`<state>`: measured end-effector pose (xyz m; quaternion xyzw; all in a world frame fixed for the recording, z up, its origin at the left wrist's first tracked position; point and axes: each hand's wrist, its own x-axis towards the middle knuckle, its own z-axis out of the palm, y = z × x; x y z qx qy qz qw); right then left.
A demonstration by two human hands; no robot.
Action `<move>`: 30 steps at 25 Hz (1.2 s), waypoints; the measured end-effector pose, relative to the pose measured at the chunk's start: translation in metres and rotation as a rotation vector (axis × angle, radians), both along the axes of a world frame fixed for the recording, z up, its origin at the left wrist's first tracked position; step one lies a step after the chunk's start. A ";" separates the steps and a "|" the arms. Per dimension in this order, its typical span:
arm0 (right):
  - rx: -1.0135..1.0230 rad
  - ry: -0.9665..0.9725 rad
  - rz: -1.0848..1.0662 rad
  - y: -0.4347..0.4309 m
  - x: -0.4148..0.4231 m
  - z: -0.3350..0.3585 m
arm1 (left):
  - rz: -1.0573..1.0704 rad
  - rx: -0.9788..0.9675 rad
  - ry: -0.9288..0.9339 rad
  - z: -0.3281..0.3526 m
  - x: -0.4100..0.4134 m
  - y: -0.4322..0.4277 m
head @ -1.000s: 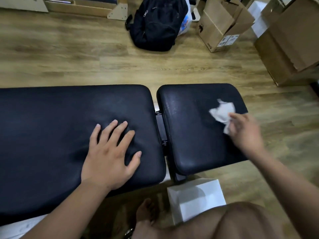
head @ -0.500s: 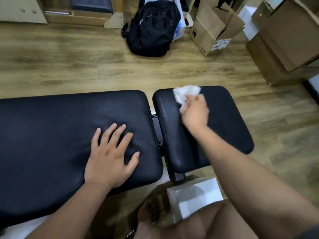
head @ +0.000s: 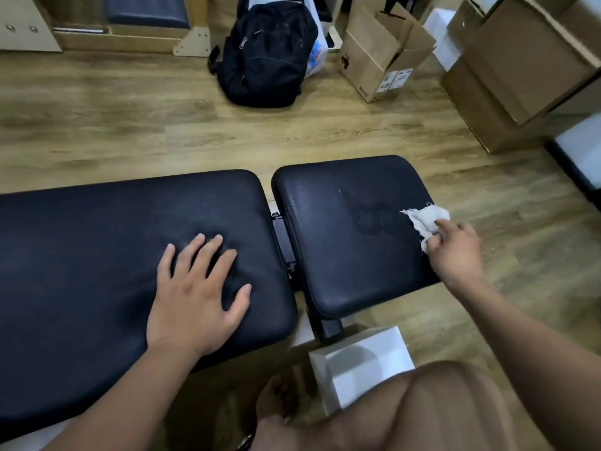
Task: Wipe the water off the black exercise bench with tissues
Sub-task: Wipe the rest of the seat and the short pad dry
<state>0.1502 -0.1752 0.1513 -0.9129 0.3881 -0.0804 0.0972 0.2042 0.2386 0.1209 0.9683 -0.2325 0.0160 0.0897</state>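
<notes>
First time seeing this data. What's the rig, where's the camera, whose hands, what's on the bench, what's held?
No robot here: one camera worn on a person's head, looking down at their own bare hands. The left hand lies flat, fingers spread, on the long pad of the black exercise bench. The right hand pinches a crumpled white tissue at the right edge of the short pad, beside a darker damp-looking patch. On the floor: a white box near the knee, a black backpack and cardboard boxes beyond.

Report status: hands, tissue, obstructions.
Left hand flat on long pad. Right hand grips tissue, right edge of seat pad. Dark patch beside it. Nothing blocking.
</notes>
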 end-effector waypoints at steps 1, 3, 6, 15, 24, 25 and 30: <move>0.023 -0.013 -0.082 0.015 0.016 0.001 | 0.002 0.001 0.002 0.000 0.000 0.000; 0.033 -0.031 -0.080 0.072 0.046 0.001 | 0.006 -0.003 -0.003 0.000 0.001 -0.001; 0.091 -0.012 0.356 0.193 0.068 -0.007 | 0.011 -0.009 -0.013 -0.001 0.001 0.001; 1.595 -0.589 -0.169 0.159 0.023 0.052 | 0.002 -0.001 -0.013 -0.001 0.001 0.001; 1.654 -0.409 -0.037 0.129 0.016 0.067 | 0.009 0.005 0.002 0.002 0.001 0.001; 1.619 -0.417 -0.060 0.129 0.019 0.069 | 0.008 0.009 0.004 0.002 0.001 0.001; 0.898 -0.401 0.084 0.118 0.046 0.099 | 0.010 0.016 0.005 0.001 0.001 0.001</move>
